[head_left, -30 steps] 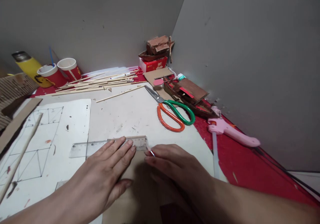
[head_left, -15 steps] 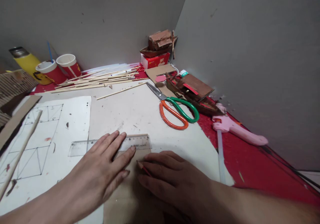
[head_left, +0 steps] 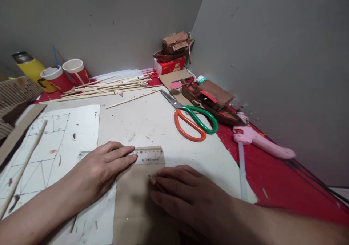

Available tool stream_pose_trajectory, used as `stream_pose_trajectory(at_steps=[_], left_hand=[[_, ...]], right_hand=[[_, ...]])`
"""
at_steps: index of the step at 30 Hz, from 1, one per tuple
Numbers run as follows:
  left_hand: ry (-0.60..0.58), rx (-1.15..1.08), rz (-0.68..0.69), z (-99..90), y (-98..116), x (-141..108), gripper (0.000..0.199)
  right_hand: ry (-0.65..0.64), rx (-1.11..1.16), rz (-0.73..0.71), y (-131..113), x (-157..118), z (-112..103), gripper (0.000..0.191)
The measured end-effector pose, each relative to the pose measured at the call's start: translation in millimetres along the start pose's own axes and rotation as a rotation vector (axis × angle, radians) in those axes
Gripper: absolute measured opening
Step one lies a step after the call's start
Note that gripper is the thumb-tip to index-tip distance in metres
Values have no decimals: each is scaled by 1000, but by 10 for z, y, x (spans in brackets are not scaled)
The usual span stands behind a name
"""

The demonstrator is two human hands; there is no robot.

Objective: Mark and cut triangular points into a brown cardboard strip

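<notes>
My left hand holds a clear plastic ruler down, its fingertips pressed on the ruler's middle. The ruler lies across the far end of a brown cardboard strip, and its left part is mostly behind the hand. A red pencil is held in my right hand, its tip pointing up and left just over the cardboard, a little below the ruler. The right thumb is hidden. Under the left wrist lies a white sheet with a line drawing.
Scissors with orange and green handles lie beyond my hands. A pink glue gun and a model boat are at right. Thin wooden sticks, two paper cups and a yellow bottle stand or lie behind.
My left hand has drawn its fingers closer together and shifted left along the ruler, uncovering more of its right part. The right hand with the pencil is nearly unmoved.
</notes>
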State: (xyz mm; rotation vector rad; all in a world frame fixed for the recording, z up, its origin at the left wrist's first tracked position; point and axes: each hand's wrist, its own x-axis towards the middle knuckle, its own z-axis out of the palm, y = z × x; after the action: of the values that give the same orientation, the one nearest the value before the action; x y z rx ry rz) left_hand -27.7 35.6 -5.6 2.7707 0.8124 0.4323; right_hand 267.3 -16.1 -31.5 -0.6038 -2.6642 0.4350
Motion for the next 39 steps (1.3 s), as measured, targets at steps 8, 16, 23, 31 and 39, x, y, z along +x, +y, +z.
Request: stream_pose_trajectory(at_steps=[8,16,23,31,39], left_hand=[[-2,40,13,1,-13,-6,45],[-18,92,-29,-59,-2,-21,41],[-23,26,-32,-111,13,6,38],[-23,15,-29,-99,-5,13,38],[-25,24,-28,-103,-4,7,39]], right_hand=[[-24,0,2,10,-15,20,42],[11,-25,-14,37,-53,76,45],[-23,-19,0,32,-40,40,46],[-7,-33,-23,49,-68,92,48],[-17,-36,-19,35,-54,50,46]])
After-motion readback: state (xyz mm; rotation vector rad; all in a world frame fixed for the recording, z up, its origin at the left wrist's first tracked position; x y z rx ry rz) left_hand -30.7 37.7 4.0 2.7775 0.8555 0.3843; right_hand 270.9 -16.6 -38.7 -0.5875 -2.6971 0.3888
